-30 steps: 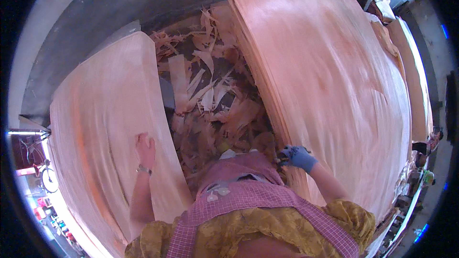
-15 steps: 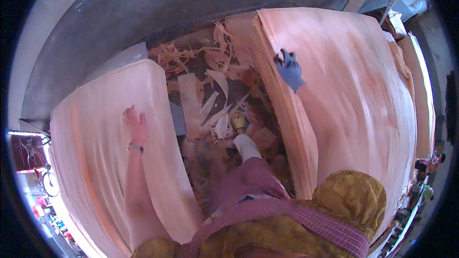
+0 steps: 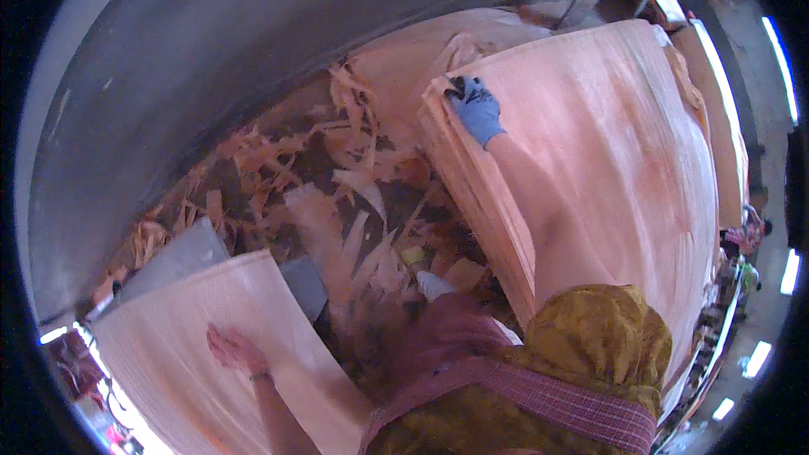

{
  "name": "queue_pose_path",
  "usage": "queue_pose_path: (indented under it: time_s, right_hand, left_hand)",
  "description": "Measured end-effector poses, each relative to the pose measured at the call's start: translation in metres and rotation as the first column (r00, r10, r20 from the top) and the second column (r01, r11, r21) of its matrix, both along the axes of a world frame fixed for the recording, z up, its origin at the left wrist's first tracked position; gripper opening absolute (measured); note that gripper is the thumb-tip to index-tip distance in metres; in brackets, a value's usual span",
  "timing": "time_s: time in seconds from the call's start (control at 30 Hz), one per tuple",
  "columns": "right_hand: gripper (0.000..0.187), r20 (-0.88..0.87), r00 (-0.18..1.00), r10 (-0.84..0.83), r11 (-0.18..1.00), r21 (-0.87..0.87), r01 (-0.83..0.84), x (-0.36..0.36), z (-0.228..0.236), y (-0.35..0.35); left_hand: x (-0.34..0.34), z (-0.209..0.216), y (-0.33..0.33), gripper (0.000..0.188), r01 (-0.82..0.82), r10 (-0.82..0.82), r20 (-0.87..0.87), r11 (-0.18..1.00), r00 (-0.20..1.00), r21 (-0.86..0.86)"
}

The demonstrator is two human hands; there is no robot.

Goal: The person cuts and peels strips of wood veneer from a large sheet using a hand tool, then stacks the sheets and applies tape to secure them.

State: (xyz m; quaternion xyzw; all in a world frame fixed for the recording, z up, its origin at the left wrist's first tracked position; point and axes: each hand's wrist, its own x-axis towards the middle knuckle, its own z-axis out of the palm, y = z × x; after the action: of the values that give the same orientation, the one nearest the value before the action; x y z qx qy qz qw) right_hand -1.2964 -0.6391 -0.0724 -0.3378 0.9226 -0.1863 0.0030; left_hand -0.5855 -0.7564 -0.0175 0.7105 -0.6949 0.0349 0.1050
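Right hand point(image 3: 474, 109), in a blue-grey glove point(image 3: 481, 120), sits at the far left corner of the right stack point(image 3: 624, 152) of thin, pinkish wood sheets. Fingers bend toward the edge, back of hand up. Can't tell if they pinch a sheet or just rest on it. Right arm reaches far forward, angled a bit left over the stack's face, elbow slightly bent; mustard sleeve point(image 3: 598, 329) nearer the body than the grip.

Left hand point(image 3: 238, 349), bare, is well apart from the right, nearer the body and to its left, over the left stack point(image 3: 181, 379) of similar sheets. Fingers loosely extended, pointing forward-left, grasping nothing; contact with the top sheet unclear. Left forearm comes up from the lower edge, wristband point(image 3: 259, 377) at the wrist.

Between the hands: wood scraps point(image 3: 316, 215) in a messy heap. Grey board point(image 3: 305, 286) just right of the left hand's stack. Grey wall point(image 3: 211, 59) beyond both hands. Checked apron point(image 3: 522, 392) behind the right grip, toward the body.
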Motion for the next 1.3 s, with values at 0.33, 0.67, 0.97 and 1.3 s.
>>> queue_pose_path:
  time_s: [0.33, 0.67, 0.97, 1.3]
  right_hand:
    - [0.021, -0.010, 0.999, -0.041, 0.967, 0.251, 0.042, 0.011, 0.036, -0.020]
    - [0.017, -0.088, 0.996, 0.013, 0.957, 0.290, 0.013, 0.019, 0.028, -0.015]
    - [0.018, -0.016, 1.000, -0.015, 0.970, 0.244, 0.018, 0.022, 0.034, -0.016]
    - [0.039, -0.185, 0.975, 0.120, 0.918, 0.394, -0.039, 0.001, 0.023, -0.003]
  left_hand:
    - [-0.001, 0.005, 0.001, 0.048, 0.038, -0.035, 0.080, 0.999, 0.996, -0.025]
    - [-0.013, 0.016, 0.003, 0.047, -0.006, 0.007, 0.129, 1.000, 0.992, -0.006]
    - [0.008, 0.005, 0.002, 0.048, 0.044, -0.042, 0.110, 0.999, 0.993, -0.015]
    - [-0.011, 0.016, -0.003, 0.052, 0.019, -0.020, 0.052, 1.000, 0.998, 0.016]
